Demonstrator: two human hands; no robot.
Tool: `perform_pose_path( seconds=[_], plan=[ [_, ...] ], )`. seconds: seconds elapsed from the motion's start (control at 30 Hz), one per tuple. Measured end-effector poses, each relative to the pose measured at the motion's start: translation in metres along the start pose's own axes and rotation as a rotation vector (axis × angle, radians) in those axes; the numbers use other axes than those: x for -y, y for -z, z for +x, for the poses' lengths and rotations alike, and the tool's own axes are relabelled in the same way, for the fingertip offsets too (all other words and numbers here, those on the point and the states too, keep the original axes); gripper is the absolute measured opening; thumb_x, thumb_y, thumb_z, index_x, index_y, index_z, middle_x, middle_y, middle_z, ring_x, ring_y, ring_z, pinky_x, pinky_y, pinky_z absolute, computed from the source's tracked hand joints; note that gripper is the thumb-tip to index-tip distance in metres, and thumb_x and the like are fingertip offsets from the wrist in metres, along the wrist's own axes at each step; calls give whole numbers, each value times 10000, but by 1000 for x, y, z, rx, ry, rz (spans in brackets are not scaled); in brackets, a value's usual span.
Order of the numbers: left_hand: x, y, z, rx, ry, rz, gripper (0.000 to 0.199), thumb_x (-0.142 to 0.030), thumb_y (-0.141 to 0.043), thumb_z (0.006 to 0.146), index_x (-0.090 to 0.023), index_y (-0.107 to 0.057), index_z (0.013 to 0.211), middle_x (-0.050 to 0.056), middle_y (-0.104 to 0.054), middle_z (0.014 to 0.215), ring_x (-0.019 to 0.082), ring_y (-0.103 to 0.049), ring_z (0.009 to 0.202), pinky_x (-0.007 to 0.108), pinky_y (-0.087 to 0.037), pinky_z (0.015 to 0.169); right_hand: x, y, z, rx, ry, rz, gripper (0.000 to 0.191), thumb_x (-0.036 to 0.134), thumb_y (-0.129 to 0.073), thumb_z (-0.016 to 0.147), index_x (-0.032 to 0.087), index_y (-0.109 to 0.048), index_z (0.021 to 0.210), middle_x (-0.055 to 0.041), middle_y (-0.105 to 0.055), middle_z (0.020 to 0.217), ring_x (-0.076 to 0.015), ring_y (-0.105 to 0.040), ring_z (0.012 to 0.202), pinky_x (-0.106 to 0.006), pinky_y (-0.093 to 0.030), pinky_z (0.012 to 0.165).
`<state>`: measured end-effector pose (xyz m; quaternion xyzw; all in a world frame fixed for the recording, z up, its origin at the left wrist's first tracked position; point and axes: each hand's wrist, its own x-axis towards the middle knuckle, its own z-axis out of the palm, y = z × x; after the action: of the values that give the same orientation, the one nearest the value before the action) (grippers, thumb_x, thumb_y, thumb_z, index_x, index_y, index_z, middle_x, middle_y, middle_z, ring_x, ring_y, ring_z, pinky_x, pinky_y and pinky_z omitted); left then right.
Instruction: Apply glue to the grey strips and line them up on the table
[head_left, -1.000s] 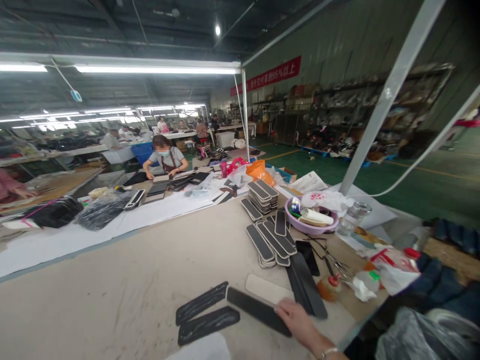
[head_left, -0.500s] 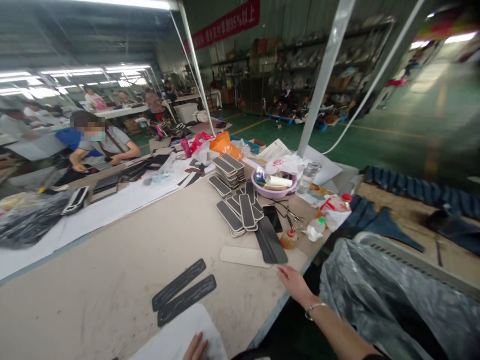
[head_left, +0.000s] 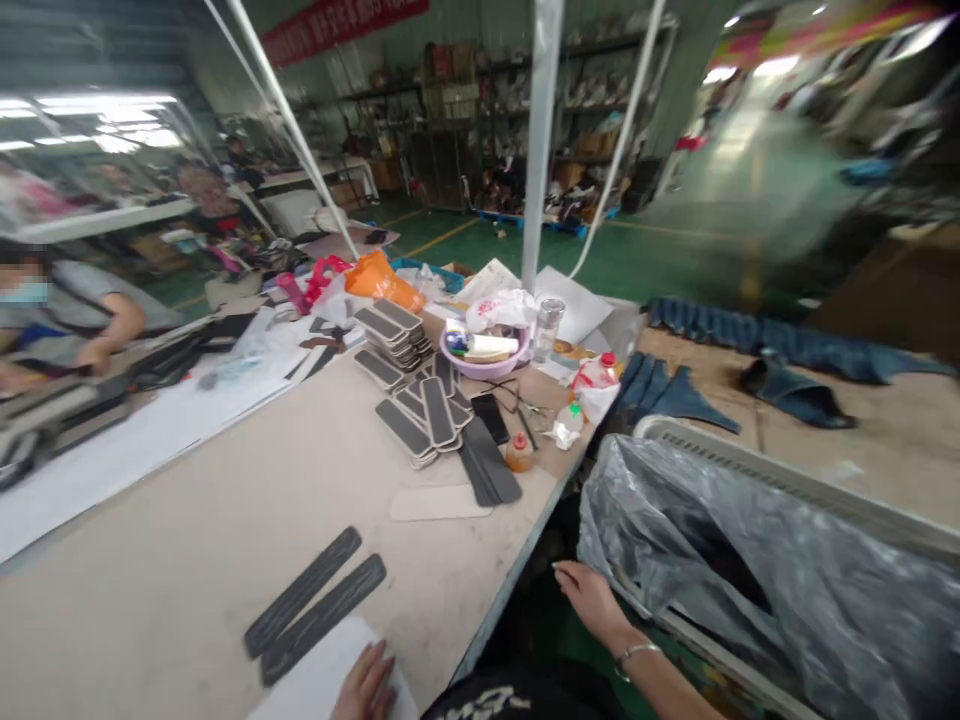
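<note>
My left hand (head_left: 364, 685) lies with its fingers flat on a sheet of white paper (head_left: 307, 690) at the table's near edge. Beyond the paper are two long dark strips (head_left: 324, 620) with streaky, shiny surfaces. Past the table's right edge, my right hand (head_left: 592, 600) hangs with fingers loosely stretched and nothing visible in them. It is nearest to a crate (head_left: 750, 475) lined with grey plastic (head_left: 637, 490). Farther up the table are piled dark pieces with pale rims (head_left: 405, 430), a pale strip (head_left: 427, 503) and plain black strips (head_left: 487, 465).
By the piles are a phone (head_left: 491, 418), a small amber bottle with a red cap (head_left: 519, 453), a purple basket (head_left: 484, 370) and a glass jar (head_left: 549, 325). A pole (head_left: 540, 150) rises behind. A co-worker (head_left: 82, 310) sits far left. Blue pieces (head_left: 795, 335) lie at right.
The view has turned right, so the table's contents appear farther left. My right hand has left the table's edge by the black strips and is beside the crate. My left hand stays on the paper.
</note>
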<state>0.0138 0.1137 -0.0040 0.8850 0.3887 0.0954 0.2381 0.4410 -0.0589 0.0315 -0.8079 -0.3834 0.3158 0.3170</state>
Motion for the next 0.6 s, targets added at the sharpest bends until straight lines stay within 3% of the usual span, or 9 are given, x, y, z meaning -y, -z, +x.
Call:
perform_pose_path(
  seconds=[0.13, 0.23, 0.33, 0.47, 0.6],
  plan=[
    [-50, 24, -2, 106, 196, -9, 301, -278, -528, 787, -245, -673, 1049, 70, -580, 1278, 242, -521, 1201, 401, -441, 1019, -15, -15, 8, 37, 36, 2, 434, 489, -427, 819, 179, -657, 1018, -94, -682, 1044, -250, -646, 940, -389, -510, 874],
    [-71, 29, -5, 135, 317, -59, 328, -204, -513, 775, -218, -656, 1070, 82, -565, 1291, 224, -505, 1210, 378, -415, 1040, -14, -34, 34, 143, 206, -34, 415, 506, -451, 814, 203, -649, 1016, -84, -677, 1066, -247, -626, 1002, -381, -485, 926],
    [-82, 31, -15, 90, 405, -110, 321, -181, -490, 784, -218, -651, 1059, 74, -615, 1203, 196, -557, 1119, 333, -440, 999, 13, -55, 65, 253, 412, -103, 432, 489, -418, 837, 190, -627, 1069, -103, -654, 1119, -244, -605, 1049, -381, -470, 950],
    [-91, 33, -38, 29, 526, -147, 279, -183, -471, 804, -212, -659, 1008, 60, -678, 1014, 178, -612, 964, 294, -481, 888, 68, -85, 112, 277, 650, -270, 536, 442, -396, 828, 105, -530, 1223, -162, -570, 1243, -268, -534, 1150, -428, -409, 1012],
    [-93, 36, -70, -20, 673, -149, 265, -200, -477, 814, -215, -667, 998, 53, -693, 980, 178, -623, 931, 292, -478, 862, 103, -113, 164, 252, 738, -460, 600, 390, -422, 787, 43, -461, 1275, -218, -498, 1300, -302, -468, 1213, -430, -385, 1021]
  ],
)
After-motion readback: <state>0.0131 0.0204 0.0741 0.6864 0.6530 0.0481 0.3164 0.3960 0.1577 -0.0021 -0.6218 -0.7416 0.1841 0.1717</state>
